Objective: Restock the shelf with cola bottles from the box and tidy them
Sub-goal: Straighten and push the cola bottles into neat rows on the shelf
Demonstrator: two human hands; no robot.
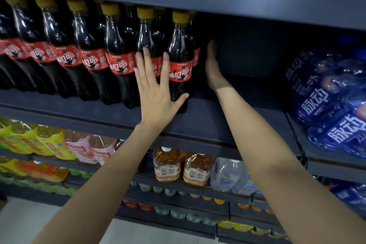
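Tidying step, as I'm reading it: squaring up the right end of the cola bottle row [95,53] on the dark shelf [198,123], centre of frame. Left hand [156,93] is lying flat against the fronts of the last two bottles, fingers straight and spread, thumb reaching toward the base of the end bottle [180,61]; grip released, nothing grasped. Right hand [212,63] is standing edge-on just right of the end bottle, palm facing it, fingers straight and reaching back into the shelf; grip also released. Can't tell whether it's actually touching the bottle side. To do it well: keep pushing low on the bodies, not the necks, so tall bottles aren't tipping; right palm acting as a side stop while the left is pressing the fronts back flush; labels facing out. Empty bay to the right is still taking more stock. Box isn't in view. Both forearms are extending up from the lower frame, bare, left wrist bent back.
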